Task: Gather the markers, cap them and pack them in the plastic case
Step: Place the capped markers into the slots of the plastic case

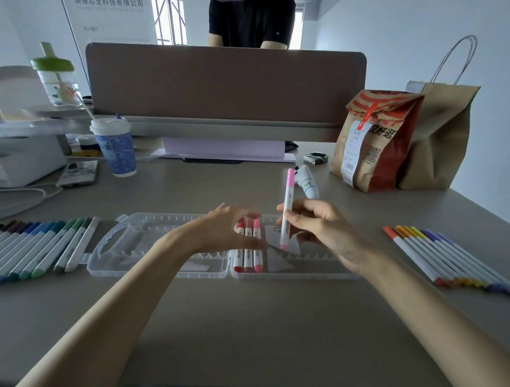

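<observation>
Pink marker, capped at both ends, was upright over the right half of the plastic case, pinched mid-barrel by my right hand, fingers curled round it. My left hand was over the case middle, fingers spread and blurred; I couldn't tell if it touched anything.

Three packed markers, red to pink, lay in the case's right half at its left end. The rest of the slots looked unfilled, so the job was early on, I'd say. A blue-green row waited left of the case and an orange-to-purple row right of it, all seemingly capped.

Behind the case to the right on the tabletop, the printed paper bag read "又好运". The wall banner far behind the case ended "有限公司"; the marker brand was unreadable.
</observation>
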Demonstrator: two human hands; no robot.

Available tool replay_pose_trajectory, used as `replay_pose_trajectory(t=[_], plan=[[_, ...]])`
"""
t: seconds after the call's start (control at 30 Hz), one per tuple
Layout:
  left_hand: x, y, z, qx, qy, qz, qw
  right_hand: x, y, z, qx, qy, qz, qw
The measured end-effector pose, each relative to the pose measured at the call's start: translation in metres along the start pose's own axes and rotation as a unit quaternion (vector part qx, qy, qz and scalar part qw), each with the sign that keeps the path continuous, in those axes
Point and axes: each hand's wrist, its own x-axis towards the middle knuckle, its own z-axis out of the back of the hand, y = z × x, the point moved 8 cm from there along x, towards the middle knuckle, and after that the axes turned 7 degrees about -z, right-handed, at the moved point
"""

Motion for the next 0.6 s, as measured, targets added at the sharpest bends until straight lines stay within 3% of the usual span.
replay_pose_trajectory(t=[0.1,0.27,0.47,0.6], plan=[[-0.006,0.001,-0.011,0.027,0.072,0.021,0.997,0.000,0.001,0.000,0.009,0.001,0.000,1.000],[-0.002,0.001,-0.012,-0.013,0.059,0.011,0.998,0.003,-0.006,-0.003,-0.030,0.009,-0.004,0.999],[-0.001,0.005,-0.015,0.042,0.075,-0.012,0.996,0.004,-0.013,-0.014,-0.080,0.015,-0.017,0.997],[0.003,0.012,0.005,0.121,-0.040,-0.031,0.991,0.006,-0.014,-0.017,-0.113,-0.010,-0.019,0.993]])
